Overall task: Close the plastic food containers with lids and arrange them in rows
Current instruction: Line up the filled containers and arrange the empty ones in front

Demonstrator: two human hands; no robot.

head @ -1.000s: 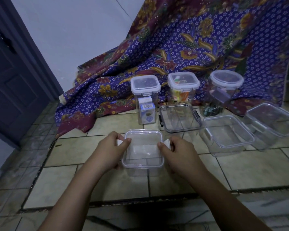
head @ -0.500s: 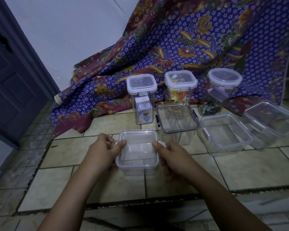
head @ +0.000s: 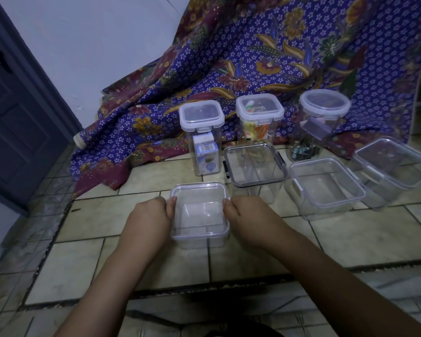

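A small clear container (head: 199, 216) with its lid on sits on the tiled floor (head: 365, 234) between the hands, left hand (head: 151, 221) and right hand (head: 247, 217) gripping its opposite sides. Beyond the right hand stand three more lidded containers (head: 326, 186); three tall jars (head: 202, 135) stand farther back.

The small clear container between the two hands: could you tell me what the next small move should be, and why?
Probably slide the small container forward, next to the black-rimmed container. Its lid looks seated, the left hand and right hand grip its sides, and it sits nearer than that row.
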